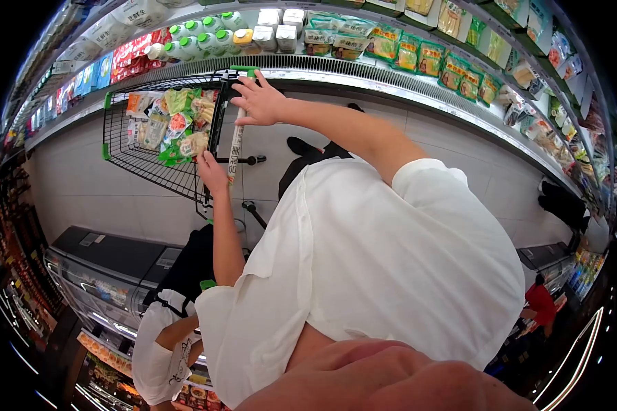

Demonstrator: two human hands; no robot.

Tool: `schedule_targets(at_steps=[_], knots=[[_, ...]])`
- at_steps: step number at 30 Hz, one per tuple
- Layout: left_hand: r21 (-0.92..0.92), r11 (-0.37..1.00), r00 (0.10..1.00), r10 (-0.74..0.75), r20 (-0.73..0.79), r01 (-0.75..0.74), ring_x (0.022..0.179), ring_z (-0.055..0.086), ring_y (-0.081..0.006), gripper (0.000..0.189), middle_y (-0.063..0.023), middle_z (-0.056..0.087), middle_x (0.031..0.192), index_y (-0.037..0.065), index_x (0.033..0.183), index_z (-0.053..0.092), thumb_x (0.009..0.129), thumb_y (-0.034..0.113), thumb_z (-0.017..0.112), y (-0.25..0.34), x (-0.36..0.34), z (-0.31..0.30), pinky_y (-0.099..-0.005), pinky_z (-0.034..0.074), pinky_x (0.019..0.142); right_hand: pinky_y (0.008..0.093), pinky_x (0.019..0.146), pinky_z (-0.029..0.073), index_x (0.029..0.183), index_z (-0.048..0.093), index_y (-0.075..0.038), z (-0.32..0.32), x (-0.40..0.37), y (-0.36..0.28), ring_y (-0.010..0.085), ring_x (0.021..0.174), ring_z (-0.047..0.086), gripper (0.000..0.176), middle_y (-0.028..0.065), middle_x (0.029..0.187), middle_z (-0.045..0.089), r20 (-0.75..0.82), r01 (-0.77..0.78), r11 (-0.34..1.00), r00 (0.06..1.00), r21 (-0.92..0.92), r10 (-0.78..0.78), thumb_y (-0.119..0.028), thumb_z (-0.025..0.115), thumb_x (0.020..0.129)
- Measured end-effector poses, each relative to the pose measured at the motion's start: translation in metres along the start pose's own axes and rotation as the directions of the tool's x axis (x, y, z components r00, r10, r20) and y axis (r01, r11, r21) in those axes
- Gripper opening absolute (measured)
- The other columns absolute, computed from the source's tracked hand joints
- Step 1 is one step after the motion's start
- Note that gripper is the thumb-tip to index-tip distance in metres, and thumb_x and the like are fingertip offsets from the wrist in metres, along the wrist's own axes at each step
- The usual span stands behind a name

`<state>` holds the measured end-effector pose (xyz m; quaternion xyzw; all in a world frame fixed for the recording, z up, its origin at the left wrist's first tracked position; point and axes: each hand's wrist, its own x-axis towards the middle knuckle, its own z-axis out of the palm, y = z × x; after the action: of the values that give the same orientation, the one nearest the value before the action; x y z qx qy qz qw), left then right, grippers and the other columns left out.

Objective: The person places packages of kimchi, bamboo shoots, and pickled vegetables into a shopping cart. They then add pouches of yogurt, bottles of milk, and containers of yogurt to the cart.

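A black wire shopping cart with green corner trim stands in front of me, loaded with green, orange and white food packs. Its handle bar carries a white printed strip. My left hand is closed around the near end of the handle. At the far end, by the green cap, my right hand lies on the handle with its fingers spread. My white shirt fills the lower middle, and my black shoes show on the tiled floor.
A refrigerated wall shelf with milk bottles, cartons and green packets runs beside the cart. Chest freezers stand on the other side. A person in a white top is by the freezers. Another person in red is farther down the aisle.
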<state>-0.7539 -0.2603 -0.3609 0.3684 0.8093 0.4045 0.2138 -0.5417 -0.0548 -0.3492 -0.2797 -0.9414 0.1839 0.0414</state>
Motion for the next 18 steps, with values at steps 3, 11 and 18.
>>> schedule_targets(at_steps=[3,11,18], knots=[[0.046,0.994,0.991,0.103,-0.089,-0.099,0.133,0.056,-0.0422,0.053,-0.0264,0.062,0.142,-0.008,0.148,0.054,0.11,0.029,0.057,0.044,-0.018,0.014,-0.0505,0.039,0.117,0.0704,0.129,0.015,0.157,0.054,-0.017,0.008,-0.018,0.002,0.0397,0.163,0.024,0.075,0.0162,0.17,0.038,-0.034,0.084,0.996,0.996,-0.033,-0.086,-0.068,0.058,0.102],[-0.078,0.838,0.837,0.545,0.048,-0.54,0.139,0.052,-0.0389,0.052,-0.0221,0.059,0.146,-0.006,0.15,0.051,0.105,0.016,0.066,0.163,-0.051,0.171,-0.0488,0.038,0.12,0.0504,0.112,0.05,0.141,0.067,-0.01,0.088,-0.104,0.056,0.0379,0.134,0.062,0.055,0.0193,0.148,0.064,0.211,-0.024,0.797,0.969,0.604,-0.131,-0.036,0.077,0.093],[-0.223,0.942,0.907,0.31,0.285,-0.252,0.13,0.06,-0.0438,0.062,-0.0277,0.057,0.147,-0.005,0.152,0.048,0.101,0.021,0.071,0.135,-0.004,0.403,-0.0495,0.046,0.113,0.0463,0.096,0.058,0.118,0.078,-0.005,0.143,-0.286,0.306,0.0382,0.107,0.075,0.046,0.0193,0.112,0.079,0.249,-0.647,0.551,0.737,0.527,0.628,-0.046,0.069,0.098]])
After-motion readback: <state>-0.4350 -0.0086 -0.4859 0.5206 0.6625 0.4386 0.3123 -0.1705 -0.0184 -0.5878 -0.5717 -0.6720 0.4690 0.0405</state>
